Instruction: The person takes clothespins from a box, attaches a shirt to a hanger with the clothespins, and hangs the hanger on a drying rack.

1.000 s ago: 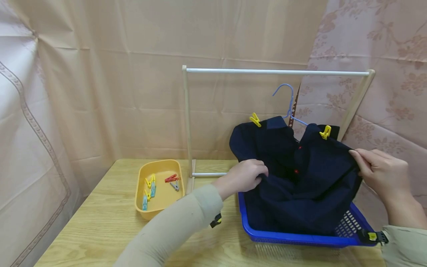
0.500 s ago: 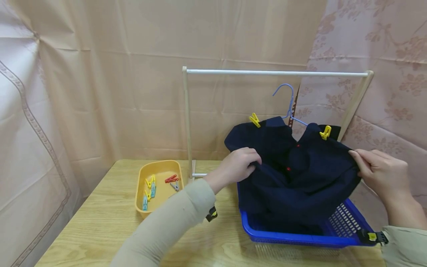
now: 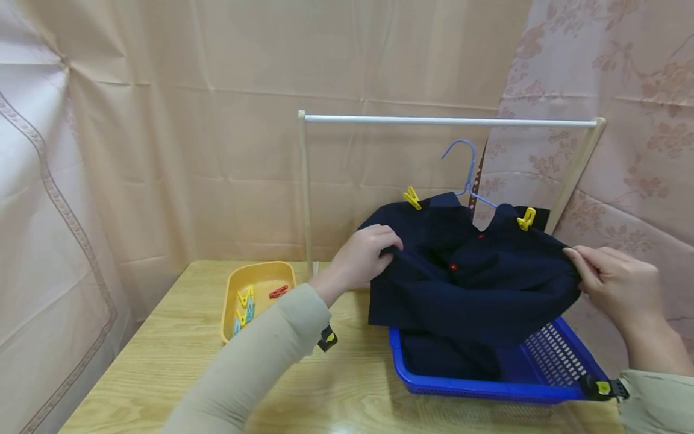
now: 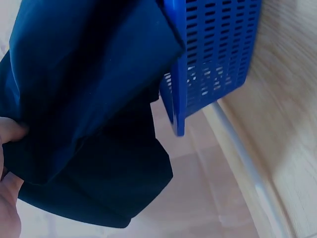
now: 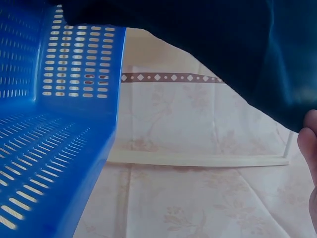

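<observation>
A dark navy shirt [image 3: 488, 295] with red buttons is spread between both hands above a blue basket [image 3: 488, 387]. On its left side, my left hand [image 3: 360, 258] pinches the fabric between thumb and fingers. My right hand [image 3: 623, 289] pinches the shirt's right edge, as the right wrist view also shows. Inside the shirt's collar is a blue wire hanger [image 3: 470, 166], its hook sticking up free below the rack's bar. Two yellow clothespins, a left clothespin [image 3: 412, 198] and a right clothespin [image 3: 526, 219], sit at the shoulders. Part of the cloth droops into the basket.
A drying rack [image 3: 450, 120] with a white top bar stands behind the shirt. To the left on the wooden table [image 3: 162, 361] is a yellow tray [image 3: 233, 283] with several clothespins, partly hidden by the left sleeve. Curtains [image 3: 217, 150] hang behind.
My left hand has moved left and a little up, drawing the shirt wider and lifting more of it out of the basket. The right hand has stayed almost in place.
</observation>
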### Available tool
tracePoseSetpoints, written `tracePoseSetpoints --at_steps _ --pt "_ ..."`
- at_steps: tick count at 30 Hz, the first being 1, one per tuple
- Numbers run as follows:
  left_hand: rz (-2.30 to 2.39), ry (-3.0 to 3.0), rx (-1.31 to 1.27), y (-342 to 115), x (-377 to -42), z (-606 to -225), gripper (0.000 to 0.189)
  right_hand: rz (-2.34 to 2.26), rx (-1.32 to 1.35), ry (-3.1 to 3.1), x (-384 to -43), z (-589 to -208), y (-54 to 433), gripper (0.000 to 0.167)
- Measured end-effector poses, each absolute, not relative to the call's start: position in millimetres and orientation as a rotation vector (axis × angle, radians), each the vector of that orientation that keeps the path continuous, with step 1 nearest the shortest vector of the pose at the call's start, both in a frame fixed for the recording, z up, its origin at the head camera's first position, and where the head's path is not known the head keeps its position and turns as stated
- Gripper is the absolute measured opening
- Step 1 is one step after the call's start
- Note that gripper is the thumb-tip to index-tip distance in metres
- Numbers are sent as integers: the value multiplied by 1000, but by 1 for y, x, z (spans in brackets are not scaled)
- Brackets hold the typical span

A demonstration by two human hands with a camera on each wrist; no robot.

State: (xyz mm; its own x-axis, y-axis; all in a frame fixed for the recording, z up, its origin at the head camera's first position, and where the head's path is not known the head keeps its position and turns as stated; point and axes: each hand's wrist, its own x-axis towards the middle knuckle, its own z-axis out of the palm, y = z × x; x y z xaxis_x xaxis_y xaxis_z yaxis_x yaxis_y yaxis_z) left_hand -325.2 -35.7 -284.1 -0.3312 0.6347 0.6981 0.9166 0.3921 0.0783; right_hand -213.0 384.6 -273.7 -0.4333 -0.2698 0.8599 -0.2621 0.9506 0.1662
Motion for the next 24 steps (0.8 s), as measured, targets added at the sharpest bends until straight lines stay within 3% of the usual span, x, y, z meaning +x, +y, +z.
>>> tracePoseSetpoints --at_steps 8,15,21,24 --pt "-701 -1921 -1281 -54 -334 -278 20 4 403 -2006 -218 -274 384 74" --pt "-745 -1862 -1262 -71 -336 -271 21 48 394 -2027 -219 -276 378 58" --pt "-771 -1826 -1237 -86 -336 -263 21 94 436 -1956 -226 -277 373 69" --pt "-773 -1814 -1223 -94 -337 -261 21 127 439 -1952 -228 -276 370 56"
